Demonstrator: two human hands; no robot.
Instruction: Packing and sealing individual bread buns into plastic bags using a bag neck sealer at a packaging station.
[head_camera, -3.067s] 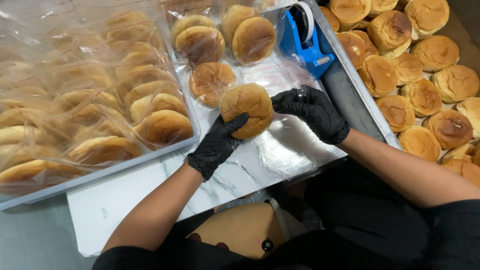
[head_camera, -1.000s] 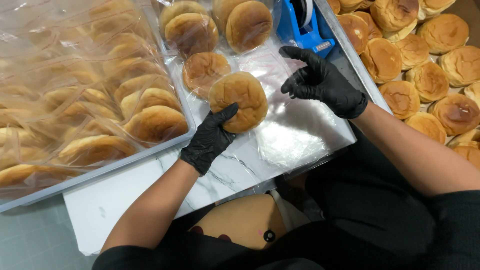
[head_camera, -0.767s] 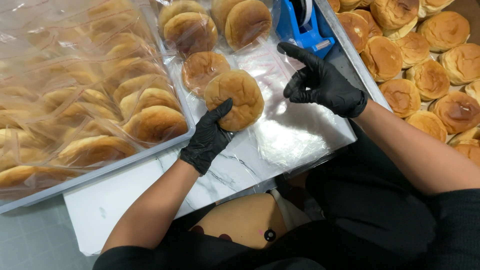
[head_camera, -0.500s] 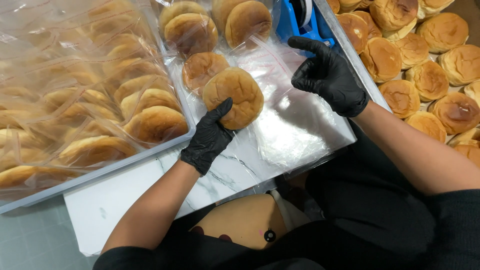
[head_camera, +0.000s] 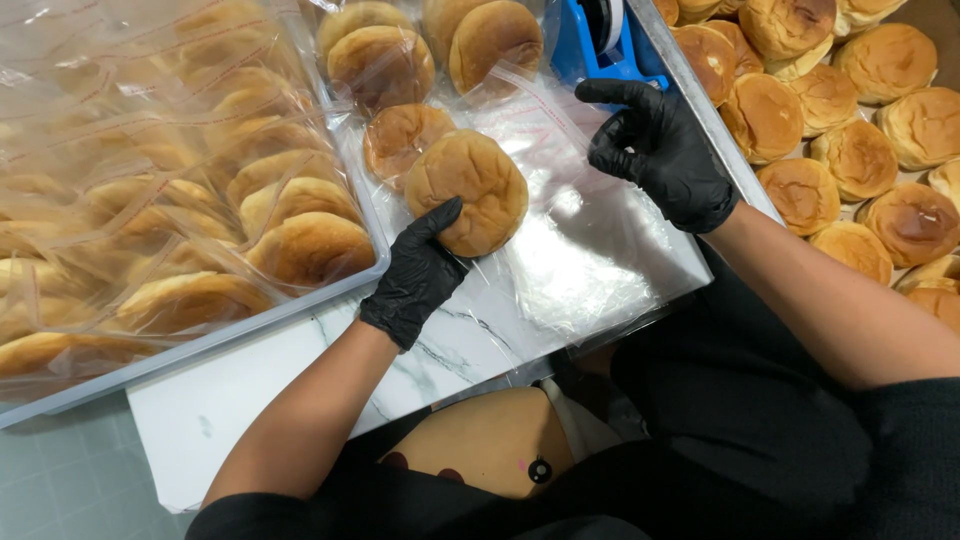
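Now the left hand (head_camera: 418, 275), in a matte black glove, grips a round golden bun (head_camera: 467, 191) above the crinkly clear bag (head_camera: 570, 250) on the marble tabletop (head_camera: 300, 370); the right hand (head_camera: 655, 150) hovers half-curled, holding nothing.

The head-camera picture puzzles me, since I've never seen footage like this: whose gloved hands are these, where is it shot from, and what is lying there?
The camera sits on a person's head and looks down at their own two hands in black gloves. The left hand holds a round bun over a clear bag lying on a white marble-look board. The right hand is half curled at the bag's far edge, beside a blue tape dispenser; its grip is unclear. Left is a tray of bagged buns; right are loose buns.
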